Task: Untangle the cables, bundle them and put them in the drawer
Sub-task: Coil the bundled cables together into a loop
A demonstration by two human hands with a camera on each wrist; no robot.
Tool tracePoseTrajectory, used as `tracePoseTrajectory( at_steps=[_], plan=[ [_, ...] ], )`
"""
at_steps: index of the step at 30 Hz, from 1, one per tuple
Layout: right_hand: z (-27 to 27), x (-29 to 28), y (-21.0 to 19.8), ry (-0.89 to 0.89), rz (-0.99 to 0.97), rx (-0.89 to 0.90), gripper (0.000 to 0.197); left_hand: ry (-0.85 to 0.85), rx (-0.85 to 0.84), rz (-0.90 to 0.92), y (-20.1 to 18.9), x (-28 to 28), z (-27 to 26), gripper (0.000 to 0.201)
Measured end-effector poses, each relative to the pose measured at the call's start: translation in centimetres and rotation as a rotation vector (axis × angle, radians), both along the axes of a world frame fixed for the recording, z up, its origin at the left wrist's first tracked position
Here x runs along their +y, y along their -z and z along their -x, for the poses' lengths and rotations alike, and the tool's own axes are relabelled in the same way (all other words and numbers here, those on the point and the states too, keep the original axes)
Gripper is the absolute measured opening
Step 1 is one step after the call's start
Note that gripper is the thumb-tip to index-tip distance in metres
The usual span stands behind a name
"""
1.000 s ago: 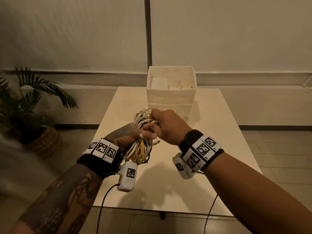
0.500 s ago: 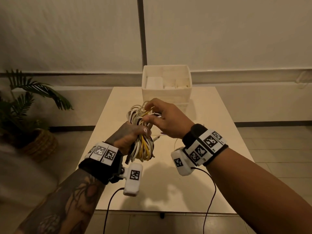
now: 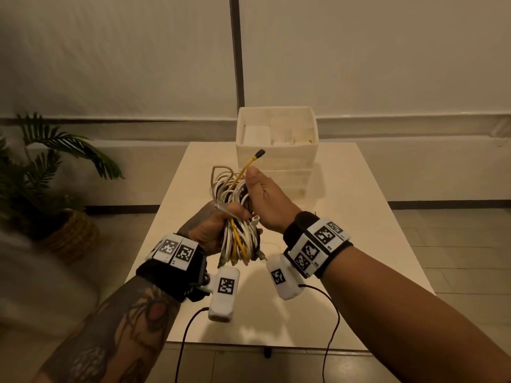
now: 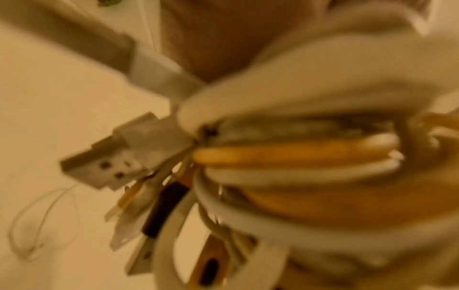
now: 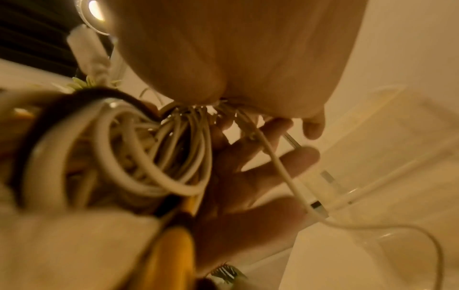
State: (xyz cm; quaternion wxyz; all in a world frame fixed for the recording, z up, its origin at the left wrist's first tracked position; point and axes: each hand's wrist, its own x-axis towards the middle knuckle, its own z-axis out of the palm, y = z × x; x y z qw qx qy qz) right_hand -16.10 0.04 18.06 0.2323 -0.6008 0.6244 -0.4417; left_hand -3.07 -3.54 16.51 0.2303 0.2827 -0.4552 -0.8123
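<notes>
My left hand (image 3: 213,228) grips the middle of a coiled bundle of white and yellow cables (image 3: 237,241), held upright above the table. Close up, the bundle (image 4: 298,157) shows a loose USB plug (image 4: 111,162) hanging from it. My right hand (image 3: 265,200) lies against the right side of the coil's top, thumb pointing up, its fingers (image 5: 298,157) spread and fairly straight behind the loops (image 5: 149,157). A yellow cable end (image 3: 260,153) sticks up past the thumb. The white drawer unit (image 3: 287,181) stands at the table's far end, drawer front closed.
An open white bin (image 3: 276,114) with white items inside tops the drawer unit. The cream table (image 3: 359,217) stretches under my hands, with a thin wire loop (image 4: 37,225) lying on it. A potted plant (image 3: 55,175) stands on the floor at the left.
My right hand stopped pinching strands at the coil's top and opened flat against its side. The yellow end now pokes upward. The left hand kept its grip.
</notes>
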Motion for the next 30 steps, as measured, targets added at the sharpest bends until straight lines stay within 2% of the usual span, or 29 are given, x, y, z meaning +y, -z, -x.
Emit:
tracePoseTrajectory(
  at_steps=[4,6,10,12,14,15,17,18,20,22,25,28,30],
  plan=[
    [0.4,0.4,-1.0,-0.05,-0.139,0.121,0.062,0.054,0.007,-0.054,0.2,0.1,0.0,0.031],
    [1.1,0.3,-1.0,-0.092,-0.156,0.042,0.068,0.076,0.041,-0.062,0.0,0.1,0.1,0.026],
    [2.0,1.0,0.0,-0.207,-0.238,-0.257,0.077,0.105,0.096,-0.072,-2.1,-0.1,-0.1,0.024],
    [2.0,1.8,0.8,-0.246,-0.341,-0.282,0.076,0.087,0.133,-0.096,-3.4,-0.8,-0.6,0.021],
    [2.1,2.8,1.5,-0.232,-0.39,-0.268,0.066,-0.029,0.119,-0.106,-4.0,-2.0,-1.1,0.043],
    [2.3,3.2,1.8,-0.221,-0.387,-0.252,0.055,-0.107,0.102,-0.092,-4.1,-2.5,-1.4,0.047],
    [2.9,4.0,2.6,-0.181,-0.379,-0.146,0.033,-0.219,0.113,-0.072,-4.4,-3.3,-1.8,0.026],
    [3.3,4.3,2.8,-0.162,-0.379,-0.062,0.028,-0.26,0.119,-0.08,-4.5,-3.5,-2.1,0.015],
    [3.6,4.9,2.7,-0.17,-0.389,0.13,0.026,-0.315,0.09,-0.08,-4.4,-3.9,-2.5,0.018],
    [3.1,5.5,1.8,-0.264,-0.422,0.299,0.027,-0.358,0.036,-0.045,-3.8,-4.1,-2.5,0.017],
    [2.3,6.2,-0.7,-0.376,-0.396,0.434,0.028,-0.419,-0.059,-0.01,-2.9,-4.3,-2.0,0.018],
    [2.2,6.0,-3.9,-0.397,-0.195,0.471,0.024,-0.336,-0.113,-0.04,-2.3,-4.4,-2.3,0.009],
    [2.2,5.3,-5.0,-0.375,-0.042,0.472,0.02,-0.199,-0.167,-0.031,-2.3,-3.9,-2.5,0.029]
  ],
)
